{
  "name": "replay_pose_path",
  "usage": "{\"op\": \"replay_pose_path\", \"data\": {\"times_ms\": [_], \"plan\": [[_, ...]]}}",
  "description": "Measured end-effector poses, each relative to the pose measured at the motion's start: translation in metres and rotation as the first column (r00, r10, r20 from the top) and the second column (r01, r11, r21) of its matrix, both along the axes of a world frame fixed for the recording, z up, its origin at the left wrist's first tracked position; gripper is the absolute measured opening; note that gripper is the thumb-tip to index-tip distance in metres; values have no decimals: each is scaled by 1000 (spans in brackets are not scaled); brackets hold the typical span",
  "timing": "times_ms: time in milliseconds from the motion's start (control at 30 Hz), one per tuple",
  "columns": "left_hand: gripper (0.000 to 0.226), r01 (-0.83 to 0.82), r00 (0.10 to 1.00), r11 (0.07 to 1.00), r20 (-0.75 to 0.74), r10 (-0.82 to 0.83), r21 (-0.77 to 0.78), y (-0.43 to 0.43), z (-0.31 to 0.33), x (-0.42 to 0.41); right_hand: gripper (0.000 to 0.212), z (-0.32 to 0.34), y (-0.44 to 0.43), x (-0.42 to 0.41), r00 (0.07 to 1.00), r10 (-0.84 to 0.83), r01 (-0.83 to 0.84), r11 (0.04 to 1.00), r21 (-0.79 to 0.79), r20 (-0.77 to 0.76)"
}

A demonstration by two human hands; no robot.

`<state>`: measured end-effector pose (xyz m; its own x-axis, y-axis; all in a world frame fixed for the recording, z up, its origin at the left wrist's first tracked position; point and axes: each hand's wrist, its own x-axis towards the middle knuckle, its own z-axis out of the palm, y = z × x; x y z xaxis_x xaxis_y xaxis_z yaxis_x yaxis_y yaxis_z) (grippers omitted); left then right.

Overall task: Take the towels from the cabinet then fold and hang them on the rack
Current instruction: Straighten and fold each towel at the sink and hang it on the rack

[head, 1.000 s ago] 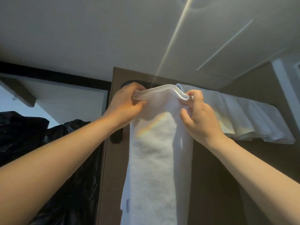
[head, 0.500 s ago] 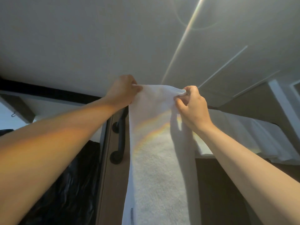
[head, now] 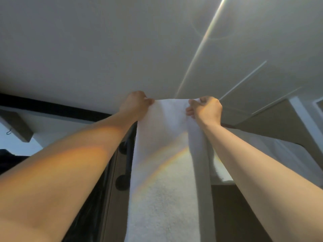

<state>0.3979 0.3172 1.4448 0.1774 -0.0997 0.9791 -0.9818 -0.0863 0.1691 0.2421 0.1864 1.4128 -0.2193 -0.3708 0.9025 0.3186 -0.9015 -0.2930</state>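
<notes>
White terry towel (head: 164,180) hangs long and narrow, apparently folded lengthwise.

The view was dim and soft; a thin flare streak crossed the ceiling (head: 104,49) from the upper right; a rainbow arc of lens flare lay over the towel (head: 162,172) and tinted the left forearm (head: 78,159) orange; wide-angle distortion bent the edges; fine detail was slightly blurred.
</notes>
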Motion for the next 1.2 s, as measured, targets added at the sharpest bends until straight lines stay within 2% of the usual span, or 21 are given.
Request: {"op": "replay_pose_path", "data": {"times_ms": [33,100,200,267,367,433,500,567,600,667,767,867,933,1000,1067,1133,1200], "plan": [[25,-3,1000,1000,-10,3,-5,-2,0,4,26,2,-3,5,999,15,-15,1000,0,-35],[28,-26,998,1000,-52,27,18,-7,0,14,31,0,-11,16,964,-155,158,987,-6,-215],[34,41,985,997,-167,-30,64,-13,1,28,38,-13,-18,32,816,-397,399,913,-88,-419],[35,113,965,991,-245,-92,72,-12,-3,33,42,-19,-17,39,718,-535,509,840,-188,-445],[41,83,972,996,-224,-72,38,-6,-15,30,44,-19,-15,42,602,-654,608,747,-269,-457],[49,75,984,995,-157,-84,-60,0,-28,22,47,-20,-15,44,578,-689,640,715,-282,-437],[60,228,959,963,-138,-247,-142,7,-48,16,47,-21,-15,46,569,-717,664,690,-289,-402],[75,291,949,955,-110,-296,-57,12,-74,11,48,-22,-14,48,561,-727,679,678,-284,-395],[70,302,950,953,-97,-298,24,14,-86,10,48,-21,-13,48,557,-729,681,675,-283,-398],[46,362,930,919,-133,-344,155,12,-103,8,48,-20,-13,47,545,-727,679,675,-290,-416],[27,481,867,865,-222,-446,141,6,-113,3,49,-20,-12,44,536,-704,650,696,-304,-466],[20,526,826,850,-249,-505,19,1,-113,-5,46,-20,-9,35,551,-647,583,751,-312,-527],[15,500,838,865,-231,-495,-41,-1,-113,-10,40,-24,-8,26,634,-577,491,815,-308,-514],[16,475,846,876,-230,-481,-84,-1,-112,-14,35,-36,-8,17,811,-463,385,883,-270,-358],[19,443,853,889,-250,-458,-119,0,-112,-17,33,-60,-12,7,907,-382,347,916,-202,-178],[26,407,864,903,-261,-430,-139,2,-111,-19,31,-87,-21,-3,912,-384,367,921,-131,-142],[31,395,861,905,-280,-424,-159,4,-108,-22,27,-110,-38,-13,908,-350,352,935,-34,-228]]}}
